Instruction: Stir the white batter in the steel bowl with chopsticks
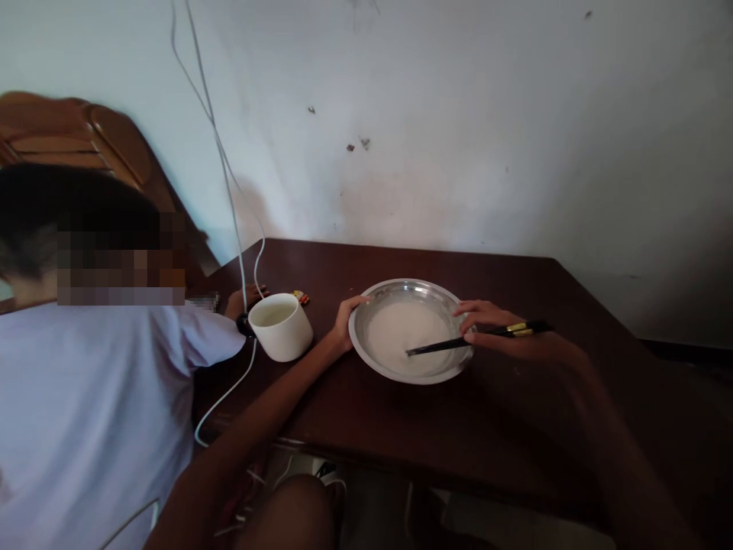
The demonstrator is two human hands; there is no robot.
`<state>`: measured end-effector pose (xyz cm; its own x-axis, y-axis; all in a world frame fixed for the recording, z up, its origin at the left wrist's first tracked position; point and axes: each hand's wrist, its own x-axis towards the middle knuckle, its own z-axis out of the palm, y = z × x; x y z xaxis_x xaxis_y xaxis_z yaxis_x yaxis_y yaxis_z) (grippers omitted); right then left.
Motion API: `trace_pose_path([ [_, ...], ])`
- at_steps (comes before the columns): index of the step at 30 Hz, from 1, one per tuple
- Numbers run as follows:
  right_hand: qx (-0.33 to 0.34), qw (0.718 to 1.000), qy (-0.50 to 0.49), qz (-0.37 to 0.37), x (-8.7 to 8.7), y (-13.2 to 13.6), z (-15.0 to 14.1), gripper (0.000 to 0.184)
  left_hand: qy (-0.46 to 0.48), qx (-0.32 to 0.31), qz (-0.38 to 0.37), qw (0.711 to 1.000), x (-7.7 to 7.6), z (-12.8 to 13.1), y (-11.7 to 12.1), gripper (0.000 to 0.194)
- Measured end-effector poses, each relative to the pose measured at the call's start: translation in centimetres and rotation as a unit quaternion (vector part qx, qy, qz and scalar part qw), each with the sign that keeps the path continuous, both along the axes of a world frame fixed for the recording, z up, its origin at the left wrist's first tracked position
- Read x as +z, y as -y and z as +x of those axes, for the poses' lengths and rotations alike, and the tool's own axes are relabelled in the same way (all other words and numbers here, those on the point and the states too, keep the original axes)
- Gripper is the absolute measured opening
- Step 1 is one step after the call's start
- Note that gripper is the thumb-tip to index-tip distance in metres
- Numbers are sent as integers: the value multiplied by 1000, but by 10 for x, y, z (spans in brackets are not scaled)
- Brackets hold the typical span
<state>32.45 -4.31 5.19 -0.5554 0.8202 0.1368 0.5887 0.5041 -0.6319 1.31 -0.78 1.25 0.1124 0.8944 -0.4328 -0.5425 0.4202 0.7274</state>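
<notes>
The bowl point(405, 290) is shiny metal, the table point(395, 424) smooth, probably varnished wood.

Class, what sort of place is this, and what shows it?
Probably a room in a home: a wooden chair, a dark table against the wall, and on it a metal bowl with chopsticks.

This looks like a room in a home: a pale wall point(458, 130), marked and chipped, rises behind a dark brown worktop point(401, 416); a varnished wooden chair back point(117, 137) shows at the left, and loose white cords point(214, 130) hang beside a white cup point(285, 336). The metal bowl point(353, 328) and black chopsticks point(440, 346) are everyday household ware.
</notes>
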Motion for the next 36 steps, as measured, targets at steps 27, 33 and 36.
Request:
trace_pose_path([
  [27, 4, 998, 23, 61, 4, -3, 17, 35, 1, -7, -2, 1000, -1, 0, 1, 25],
  [33, 24, 998, 15, 62, -9, 5, -21, 43, 3, -9, 2, 1000, -1, -1, 1, 21],
  [36, -44, 997, -1, 67, -8, 5, -19, 51, 2, -7, -10, 1000, 0, -1, 1, 19],
])
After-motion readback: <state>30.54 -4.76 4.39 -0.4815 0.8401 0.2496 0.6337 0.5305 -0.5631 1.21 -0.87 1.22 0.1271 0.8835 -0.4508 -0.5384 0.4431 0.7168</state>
